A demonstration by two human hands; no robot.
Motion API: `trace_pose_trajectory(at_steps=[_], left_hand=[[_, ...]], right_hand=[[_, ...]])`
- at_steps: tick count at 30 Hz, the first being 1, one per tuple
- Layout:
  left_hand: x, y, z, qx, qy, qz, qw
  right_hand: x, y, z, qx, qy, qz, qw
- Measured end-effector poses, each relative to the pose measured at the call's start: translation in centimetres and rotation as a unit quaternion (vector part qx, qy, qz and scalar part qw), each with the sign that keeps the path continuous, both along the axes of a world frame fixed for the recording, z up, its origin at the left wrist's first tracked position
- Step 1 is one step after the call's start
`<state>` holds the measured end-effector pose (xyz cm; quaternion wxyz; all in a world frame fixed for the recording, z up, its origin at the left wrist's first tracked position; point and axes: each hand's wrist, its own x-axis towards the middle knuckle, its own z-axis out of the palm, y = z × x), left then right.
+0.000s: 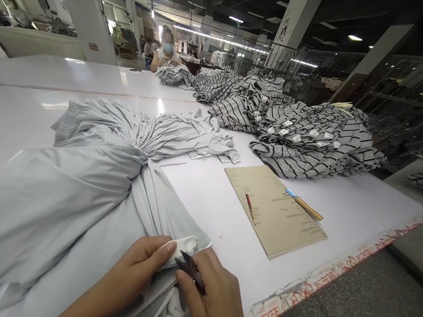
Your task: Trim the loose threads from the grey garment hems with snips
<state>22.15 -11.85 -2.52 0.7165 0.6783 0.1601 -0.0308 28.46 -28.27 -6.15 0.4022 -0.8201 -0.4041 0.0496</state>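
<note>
Light grey fabric point(91, 186) lies gathered and tied in a bundle on the white table, its folds spreading toward me. My left hand point(148, 260) pinches a pale edge of this fabric between thumb and fingers. Close beside it, my right hand point(212, 295) is closed around small dark thread snips point(188, 269). The blades stand apart, pointing left at the held edge. Whether they touch the cloth I cannot tell. Part of the snips is covered by my right fingers.
A brown paper pad point(276, 221) bears a red pencil point(250, 206) and a wooden-handled tool point(305, 204). Striped grey garments point(312, 134) with white labels are heaped behind it. A person point(165, 55) sits beyond the table point(199, 207). Its worn right edge point(334, 282) carries red-printed tape.
</note>
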Motion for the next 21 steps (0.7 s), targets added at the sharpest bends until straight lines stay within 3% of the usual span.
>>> trace_pose_trajectory(at_steps=[10, 21], left_hand=[[0.18, 0.43, 0.17, -0.145, 0.044, 0.014, 0.988], [0.26, 0.25, 0.61, -0.168, 0.037, 0.019, 0.985]], right_hand=[[-0.19, -0.61, 0.28, 0.009, -0.007, -0.017, 1.0], [-0.48, 0.22, 0.07, 0.01, -0.06, -0.004, 0.998]])
